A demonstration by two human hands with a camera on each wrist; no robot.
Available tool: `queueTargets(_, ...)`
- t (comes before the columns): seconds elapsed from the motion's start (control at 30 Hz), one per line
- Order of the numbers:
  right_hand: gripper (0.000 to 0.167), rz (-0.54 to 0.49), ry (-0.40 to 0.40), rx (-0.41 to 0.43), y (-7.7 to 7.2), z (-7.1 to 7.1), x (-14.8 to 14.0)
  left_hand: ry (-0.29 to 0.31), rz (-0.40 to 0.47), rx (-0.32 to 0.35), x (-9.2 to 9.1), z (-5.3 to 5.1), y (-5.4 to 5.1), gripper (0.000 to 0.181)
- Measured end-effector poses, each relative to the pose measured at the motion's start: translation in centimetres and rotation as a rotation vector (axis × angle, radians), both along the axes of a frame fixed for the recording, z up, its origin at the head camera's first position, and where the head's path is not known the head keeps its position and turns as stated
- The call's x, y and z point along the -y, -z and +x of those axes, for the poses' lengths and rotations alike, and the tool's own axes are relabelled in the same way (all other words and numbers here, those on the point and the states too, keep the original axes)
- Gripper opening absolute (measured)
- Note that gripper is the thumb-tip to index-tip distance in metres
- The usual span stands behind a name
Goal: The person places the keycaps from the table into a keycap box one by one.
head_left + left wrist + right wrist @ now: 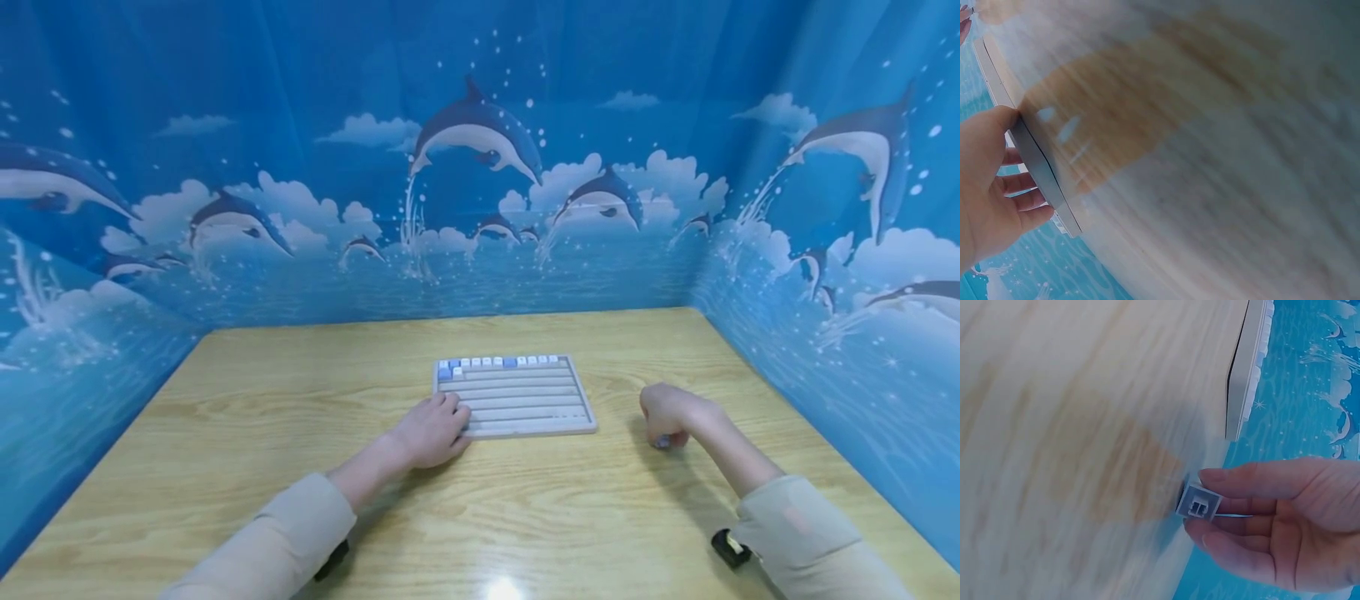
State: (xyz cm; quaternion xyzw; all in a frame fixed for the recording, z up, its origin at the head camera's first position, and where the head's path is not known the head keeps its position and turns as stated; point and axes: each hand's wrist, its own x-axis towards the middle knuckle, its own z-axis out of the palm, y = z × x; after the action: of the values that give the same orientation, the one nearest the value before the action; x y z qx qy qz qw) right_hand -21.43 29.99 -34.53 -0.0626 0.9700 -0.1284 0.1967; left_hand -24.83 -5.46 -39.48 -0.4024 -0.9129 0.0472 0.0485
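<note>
A pale grey keycap tray (pixel 525 404) with ridged rows lies on the table; white and blue keycaps (pixel 487 362) line its far row, and a couple more sit at the left of the second row. My left hand (pixel 431 429) grips the tray's near left corner, the thumb at the front edge and the other fingers over the left part. In the left wrist view this hand (pixel 991 181) is against the tray's side (pixel 1038 162). Right of the tray, my right hand (pixel 671 414) pinches a keycap (pixel 1199 503) between thumb and fingers, its hollow underside and stem showing in the right wrist view.
The wood-grain table (pixel 315 375) extends around the tray on all sides. Blue curtains (pixel 300 100) printed with dolphins hang behind the table and along both sides. Dark wrist devices (pixel 730 548) show under both sleeves.
</note>
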Motion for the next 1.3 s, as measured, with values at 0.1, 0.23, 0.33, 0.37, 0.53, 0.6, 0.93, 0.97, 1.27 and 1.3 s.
queueTargets(0.1,0.029,0.006,-0.017,-0.003,0.1,-0.1,0.1,0.001,0.001,-0.003,0.0,0.0,0.0,0.026)
queueTargets(0.23,0.026,0.027,-0.032,-0.005,0.1,-0.1,0.2,-0.004,-0.002,0.000,0.0,0.1,-0.1,0.026)
queueTargets(0.33,0.025,0.025,-0.043,-0.018,0.0,-0.2,0.1,-0.003,-0.003,0.001,0.0,0.1,-0.1,0.025)
queueTargets(0.37,0.027,0.022,-0.048,-0.028,0.0,-0.2,0.0,-0.001,-0.003,-0.001,0.0,0.1,-0.2,0.025)
queueTargets(0.53,0.035,0.003,-0.074,-0.070,-0.3,-0.5,-0.2,0.011,0.004,-0.006,0.0,0.2,-0.2,0.025)
queueTargets(0.6,0.031,-0.009,-0.078,-0.084,-0.4,-0.6,-0.2,0.012,0.005,-0.006,0.0,0.2,-0.2,0.025)
queueTargets(0.93,0.013,-0.047,-0.114,-0.270,0.0,-0.9,-0.1,0.002,-0.012,-0.003,0.0,0.2,-0.3,0.026)
queueTargets(0.97,0.012,-0.039,-0.112,-0.279,0.0,-1.0,0.0,0.002,-0.011,-0.001,-0.1,0.2,-0.3,0.026)
queueTargets(1.27,0.015,-0.003,-0.148,-0.328,0.3,-1.5,1.0,-0.012,-0.014,0.008,-0.1,0.1,-0.2,0.026)
queueTargets(1.3,0.016,-0.005,-0.159,-0.338,0.4,-1.6,1.0,-0.013,-0.015,0.008,-0.1,0.1,-0.2,0.026)
